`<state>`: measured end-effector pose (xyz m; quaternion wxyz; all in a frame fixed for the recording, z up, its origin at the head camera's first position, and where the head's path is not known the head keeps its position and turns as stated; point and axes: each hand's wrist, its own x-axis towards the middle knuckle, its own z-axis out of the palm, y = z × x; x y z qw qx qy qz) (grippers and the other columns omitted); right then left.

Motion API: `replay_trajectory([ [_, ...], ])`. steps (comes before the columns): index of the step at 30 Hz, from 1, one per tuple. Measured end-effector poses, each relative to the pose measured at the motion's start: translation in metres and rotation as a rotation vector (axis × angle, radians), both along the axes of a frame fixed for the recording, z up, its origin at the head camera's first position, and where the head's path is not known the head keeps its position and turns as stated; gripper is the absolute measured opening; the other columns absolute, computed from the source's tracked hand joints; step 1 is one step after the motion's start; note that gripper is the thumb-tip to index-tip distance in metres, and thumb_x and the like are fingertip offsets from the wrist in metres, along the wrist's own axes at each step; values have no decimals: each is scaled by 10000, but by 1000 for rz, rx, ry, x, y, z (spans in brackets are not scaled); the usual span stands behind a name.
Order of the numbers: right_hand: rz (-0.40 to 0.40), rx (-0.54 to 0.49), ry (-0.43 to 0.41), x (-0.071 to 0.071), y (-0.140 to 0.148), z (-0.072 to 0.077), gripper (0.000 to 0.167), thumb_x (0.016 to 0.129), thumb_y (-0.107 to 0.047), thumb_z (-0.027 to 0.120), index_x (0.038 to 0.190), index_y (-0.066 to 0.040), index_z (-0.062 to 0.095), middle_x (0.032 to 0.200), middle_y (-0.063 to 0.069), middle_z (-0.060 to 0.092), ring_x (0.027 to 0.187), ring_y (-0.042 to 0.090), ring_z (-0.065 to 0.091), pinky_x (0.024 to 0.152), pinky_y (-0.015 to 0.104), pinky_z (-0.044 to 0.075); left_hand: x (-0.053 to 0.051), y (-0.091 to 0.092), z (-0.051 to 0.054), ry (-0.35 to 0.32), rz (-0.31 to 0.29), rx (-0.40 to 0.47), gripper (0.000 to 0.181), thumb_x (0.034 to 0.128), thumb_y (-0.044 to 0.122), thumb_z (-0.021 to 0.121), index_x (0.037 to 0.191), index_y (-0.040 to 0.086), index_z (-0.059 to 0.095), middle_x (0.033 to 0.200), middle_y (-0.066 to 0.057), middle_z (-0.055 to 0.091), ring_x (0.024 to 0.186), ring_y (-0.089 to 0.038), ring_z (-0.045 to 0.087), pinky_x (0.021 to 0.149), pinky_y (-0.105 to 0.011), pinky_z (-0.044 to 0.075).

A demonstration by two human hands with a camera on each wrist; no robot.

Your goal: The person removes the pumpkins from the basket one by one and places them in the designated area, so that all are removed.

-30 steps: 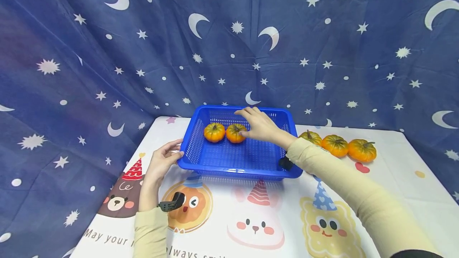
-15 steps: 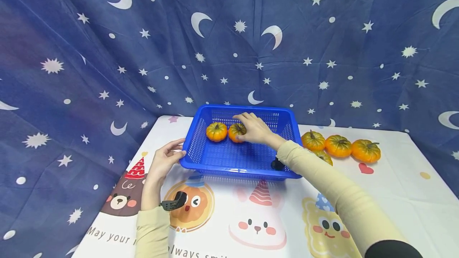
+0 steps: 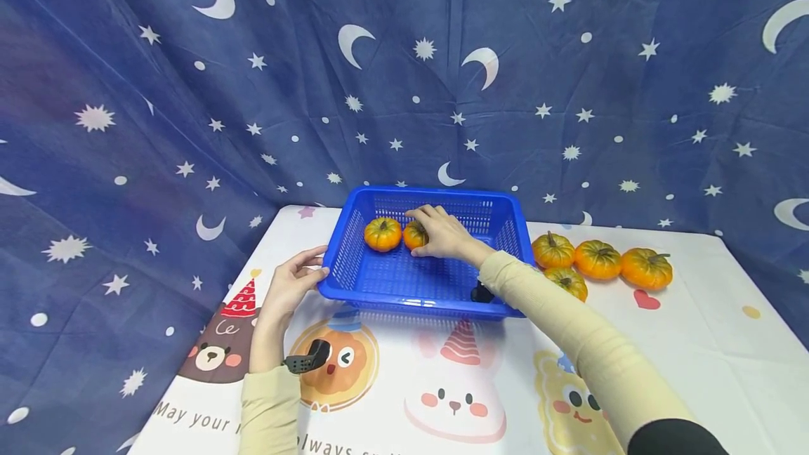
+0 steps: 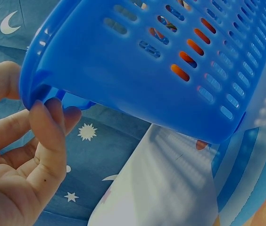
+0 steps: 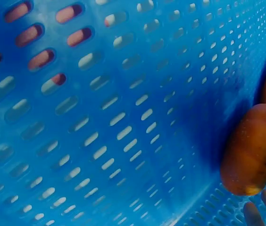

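Observation:
A blue perforated plastic basket holds two small orange-and-green pumpkins side by side. My left hand grips the basket's left rim, thumb and fingers curled at the edge in the left wrist view. Inside the basket, my right hand holds the right-hand pumpkin, with its fingers at the far side and its thumb at the near side. The left-hand pumpkin rests beside it. Some fingertips show close to the nearer pumpkin in the right wrist view; the rest of that hand lies outside this view.
Right of the basket, several more pumpkins lie on the white tablecloth, which has cartoon prints. A dark blue curtain with moons and stars hangs close behind the basket. My right forearm crosses the basket's right side.
My right hand has come down and slightly left, and its fingers have closed round the right-hand pumpkin. The left hand keeps its place on the rim. The head view has shifted slightly.

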<state>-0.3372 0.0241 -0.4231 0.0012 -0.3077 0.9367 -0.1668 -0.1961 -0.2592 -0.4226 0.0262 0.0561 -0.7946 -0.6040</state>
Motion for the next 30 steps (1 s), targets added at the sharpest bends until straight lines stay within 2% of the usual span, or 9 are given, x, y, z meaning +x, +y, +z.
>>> replay_trajectory([
  [6, -7, 4, -20, -2, 0, -6, 795, 743, -325, 810, 1429, -190, 432, 1391, 86, 473, 1222, 316, 458, 990, 553, 429, 1, 0, 0, -4, -2, -3, 470, 893, 93, 628, 1352, 59, 535, 1168, -180, 561, 729, -8, 597, 688, -174, 524],
  [16, -10, 14, -13, -7, -1, -10, 814, 735, -312, 813, 1435, -186, 418, 1374, 79, 490, 1196, 310, 468, 1004, 510, 436, 1, -1, 1, 3, -1, -3, 479, 890, 96, 632, 1356, 53, 530, 1168, -182, 568, 731, -6, 604, 694, -178, 529],
  [23, 17, 18, -8, -7, 1, -15, 850, 722, -271, 828, 1445, -143, 399, 1373, 102, 494, 1176, 330, 472, 1031, 472, 421, 2, 0, 2, 3, -3, 3, 482, 888, 101, 635, 1356, 50, 529, 1160, -169, 564, 732, -6, 601, 690, -174, 525],
  [30, 35, 8, -32, -7, 1, -16, 856, 723, -218, 826, 1453, -154, 383, 1365, 114, 479, 1142, 360, 473, 1014, 480, 431, 1, 0, 1, -4, 8, 2, 480, 888, 104, 636, 1355, 66, 534, 1178, -185, 565, 734, -4, 601, 690, -168, 524],
])
